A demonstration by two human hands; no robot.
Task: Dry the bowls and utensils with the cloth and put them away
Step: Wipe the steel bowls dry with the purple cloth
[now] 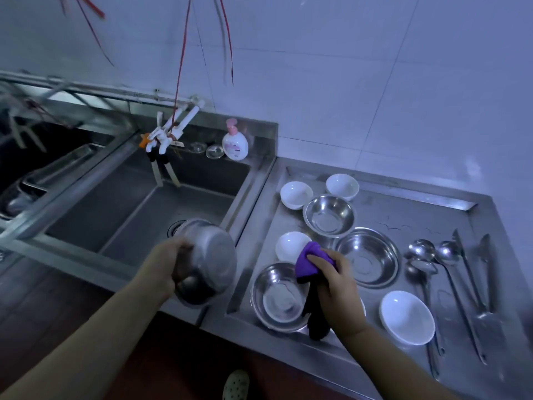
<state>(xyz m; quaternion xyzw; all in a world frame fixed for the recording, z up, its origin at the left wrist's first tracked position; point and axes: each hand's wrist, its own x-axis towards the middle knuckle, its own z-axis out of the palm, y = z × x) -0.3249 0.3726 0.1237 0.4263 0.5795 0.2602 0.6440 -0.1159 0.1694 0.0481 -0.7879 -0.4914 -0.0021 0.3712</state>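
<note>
Steel counter [375, 215]; left fingers [173, 256] around bowl [206, 262], right fingers [320, 262] around cloth [313, 259].

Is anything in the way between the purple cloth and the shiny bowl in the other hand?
No. The right hand grips the purple cloth, the left hand holds the steel bowl, and only open air shows between them.

No readable text anywhere, only an illegible pink label on the soap bottle [235, 144] behind the sink.
</note>
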